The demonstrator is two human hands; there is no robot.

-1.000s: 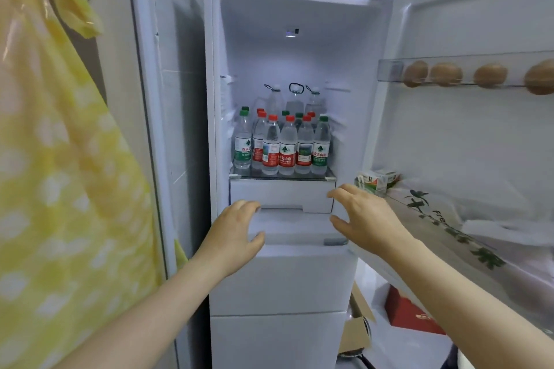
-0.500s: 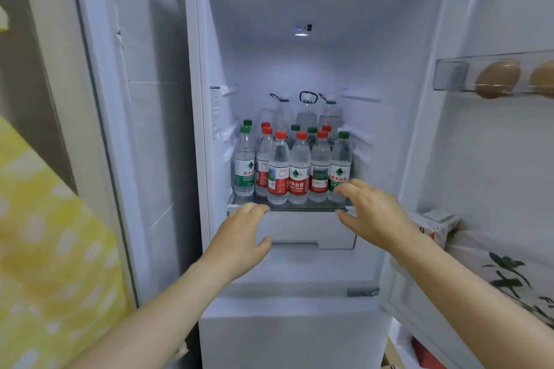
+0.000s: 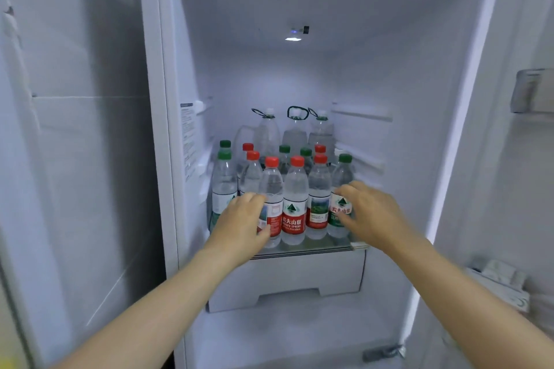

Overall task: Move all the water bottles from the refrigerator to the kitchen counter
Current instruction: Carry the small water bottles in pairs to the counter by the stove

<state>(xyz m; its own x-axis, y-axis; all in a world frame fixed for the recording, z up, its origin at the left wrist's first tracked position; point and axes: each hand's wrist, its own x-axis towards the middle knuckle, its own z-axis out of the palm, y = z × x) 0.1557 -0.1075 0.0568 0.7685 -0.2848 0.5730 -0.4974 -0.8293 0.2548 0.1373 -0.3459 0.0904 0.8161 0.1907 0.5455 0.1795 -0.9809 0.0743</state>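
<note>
Several small water bottles with red or green caps stand packed on the glass shelf (image 3: 314, 249) inside the open refrigerator. Behind them stand three larger bottles (image 3: 295, 135) with carry loops. My left hand (image 3: 239, 223) reaches in at the front left, its fingers and thumb spread around the label of a red-capped bottle (image 3: 272, 186), not closed on it. My right hand (image 3: 367, 214) is at the front right, spread fingers touching the green-capped bottle (image 3: 341, 180). A red-capped bottle (image 3: 295, 204) stands between the hands.
A white drawer (image 3: 287, 278) sits under the shelf. The refrigerator door (image 3: 509, 189) hangs open on the right, with a clear door bin (image 3: 533, 90) and a small carton (image 3: 503, 281) on it. A white panel (image 3: 75, 159) is on the left.
Both hands have risen from below the shelf edge to the front bottles, and I have moved closer to the refrigerator. The bottles have not moved.
</note>
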